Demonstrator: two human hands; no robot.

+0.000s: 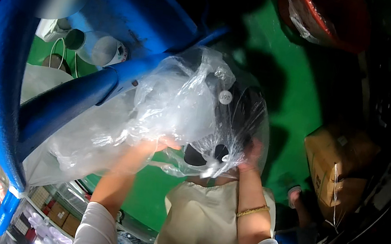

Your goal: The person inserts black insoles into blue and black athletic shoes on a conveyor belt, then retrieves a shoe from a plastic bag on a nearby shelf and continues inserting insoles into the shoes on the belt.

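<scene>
Nearest, at six o'clock: cream apron [203, 224] and pale sleeves. Just above, left hand [154, 147] gripping crumpled folds of a clear plastic bag [178, 104]; right hand [251, 155], gold bracelet [253, 211] on the wrist, pressed behind the film at five o'clock — grip unclear. Inside the bag, a dark round object [229, 117] — hard to identify. At nine o'clock, blue tubular frame [57, 101]. At three o'clock, cardboard box [338, 166] on green floor [292, 86].

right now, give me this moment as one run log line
left hand: gripping clear plastic bag | right hand: gripping same bag | bag: holds dark round item | nearby: blue frame, cardboard box
</scene>
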